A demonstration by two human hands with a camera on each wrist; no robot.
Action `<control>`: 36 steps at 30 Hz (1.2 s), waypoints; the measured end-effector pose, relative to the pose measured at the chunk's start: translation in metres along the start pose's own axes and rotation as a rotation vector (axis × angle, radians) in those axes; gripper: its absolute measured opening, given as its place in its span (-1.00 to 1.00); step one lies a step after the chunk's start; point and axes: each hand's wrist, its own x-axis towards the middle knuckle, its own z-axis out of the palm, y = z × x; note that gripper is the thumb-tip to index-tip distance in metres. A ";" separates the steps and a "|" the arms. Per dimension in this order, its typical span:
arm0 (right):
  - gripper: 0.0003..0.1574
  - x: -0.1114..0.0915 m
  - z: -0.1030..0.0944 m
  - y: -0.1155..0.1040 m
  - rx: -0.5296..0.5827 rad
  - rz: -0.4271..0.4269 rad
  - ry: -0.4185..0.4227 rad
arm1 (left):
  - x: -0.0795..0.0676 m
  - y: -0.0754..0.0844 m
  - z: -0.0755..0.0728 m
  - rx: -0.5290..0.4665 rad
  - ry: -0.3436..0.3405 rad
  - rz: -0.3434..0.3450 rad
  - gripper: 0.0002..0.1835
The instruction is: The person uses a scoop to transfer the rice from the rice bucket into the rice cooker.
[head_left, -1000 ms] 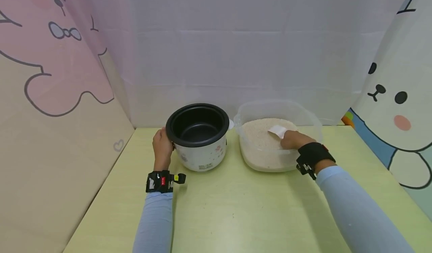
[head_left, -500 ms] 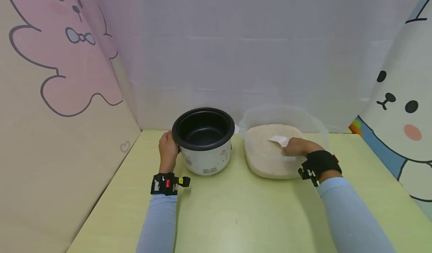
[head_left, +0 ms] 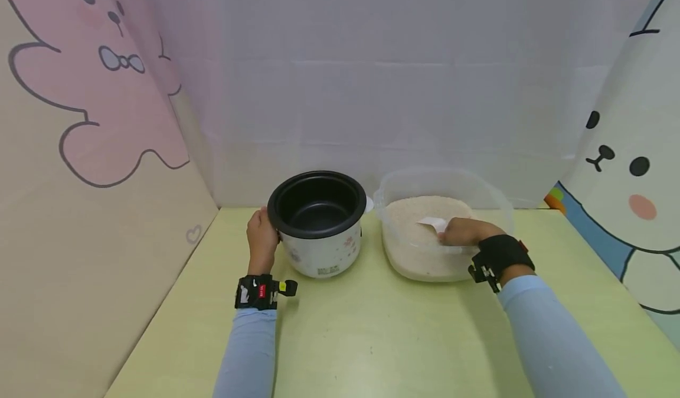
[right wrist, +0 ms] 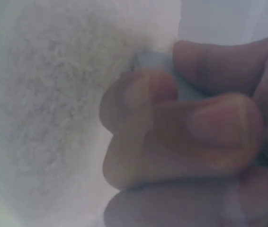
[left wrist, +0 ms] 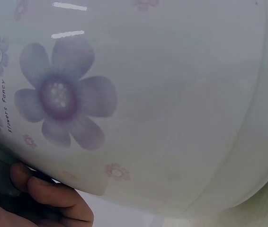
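Pinching white scoop (head_left: 432, 223), right grip (head_left: 467, 232) within tub (head_left: 417, 273) rim; left grip (head_left: 261, 242) curled on cooker (head_left: 321, 253), narrow gap to tub.

A person wears long, plain light-blue fabric sleeves (head_left: 552, 333); the left hand (head_left: 262, 241) and right hand (head_left: 470, 232) are bare. A wide black strap (head_left: 255, 302) circles the left wrist, bearing a red label (head_left: 262, 291), a white patch (head_left: 244, 294) and a black stub (head_left: 290, 288) marked yellow. The right wrist's black strap (head_left: 501, 256) shows a red tab (head_left: 523, 246).
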 end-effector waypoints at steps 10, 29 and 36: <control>-0.49 0.002 -0.002 -0.002 0.000 -0.075 0.024 | 0.002 0.000 -0.004 -0.023 0.004 0.012 -0.55; -0.51 -0.002 -0.003 0.005 0.331 -0.238 -0.002 | 0.002 -0.002 -0.004 -0.033 -0.009 0.021 -0.54; -0.45 -0.004 -0.003 0.009 0.453 -0.185 0.014 | 0.002 -0.001 -0.002 -0.044 -0.013 0.007 -0.57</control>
